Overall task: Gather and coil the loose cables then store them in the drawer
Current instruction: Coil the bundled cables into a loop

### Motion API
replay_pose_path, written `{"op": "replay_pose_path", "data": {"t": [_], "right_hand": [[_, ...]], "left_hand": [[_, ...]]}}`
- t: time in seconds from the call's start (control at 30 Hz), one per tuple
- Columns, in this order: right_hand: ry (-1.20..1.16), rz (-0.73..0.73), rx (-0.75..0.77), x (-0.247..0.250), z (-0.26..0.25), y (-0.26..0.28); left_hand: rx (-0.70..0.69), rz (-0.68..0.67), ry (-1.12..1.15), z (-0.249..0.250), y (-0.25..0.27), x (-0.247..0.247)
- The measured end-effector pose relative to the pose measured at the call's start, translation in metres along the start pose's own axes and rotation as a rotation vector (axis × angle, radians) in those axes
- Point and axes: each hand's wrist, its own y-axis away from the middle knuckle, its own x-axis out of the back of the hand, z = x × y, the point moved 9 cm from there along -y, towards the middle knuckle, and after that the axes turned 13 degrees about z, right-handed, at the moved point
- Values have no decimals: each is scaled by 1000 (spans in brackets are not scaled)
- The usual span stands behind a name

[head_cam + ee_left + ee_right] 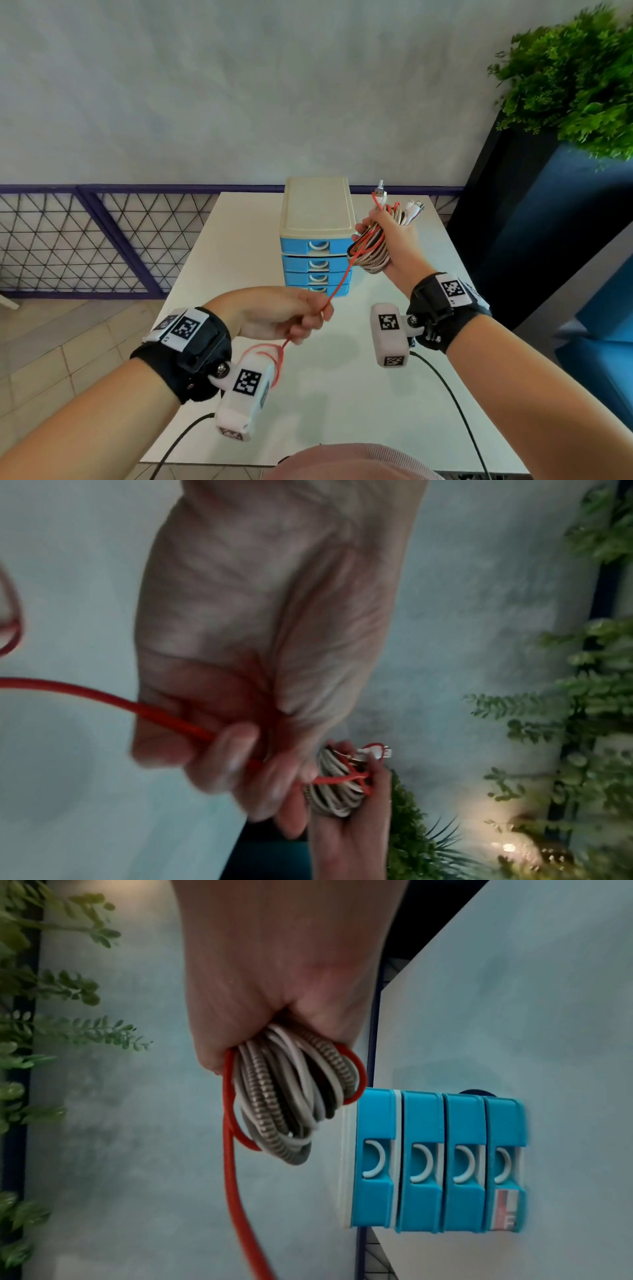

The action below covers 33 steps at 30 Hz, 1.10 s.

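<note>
Hands above table (pixel 342 394): right hand (pixel 387 240) grips coiled cables (pixel 371 255) (beside drawers (pixel 317 263)), left hand (pixel 284 313) pinches red cable (pixel 342 279).

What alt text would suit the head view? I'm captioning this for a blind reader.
Over a white table, the right hand grips a bundle of coiled cables while the left hand pinches a loose red cable running from that bundle. Behind stands a blue four-drawer organizer, all drawers closed.

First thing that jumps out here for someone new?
The thin red cable, stretched taut from the left hand up to the right hand, which grips a coiled bundle of white and braided cables. Behind it, a small blue four-drawer plastic cabinet, all drawers closed, stands on the white table.
</note>
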Motion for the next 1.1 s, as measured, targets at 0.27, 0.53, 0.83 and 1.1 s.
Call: {"op": "replay_pose_path", "data": {"t": [0.27, 0.53, 0.83, 1.1], "right_hand": [[324, -311, -165, -27, 18, 35], [591, -348, -17, -33, 29, 33], [581, -472, -123, -40, 41, 49], [721, -513, -23, -35, 36, 46]], "left_hand": [[-313, 650, -851, 44, -4, 59], [-658, 875, -788, 91, 10, 49], [-769, 966, -637, 95, 21, 49], [-285, 656, -688, 54, -8, 65]]}}
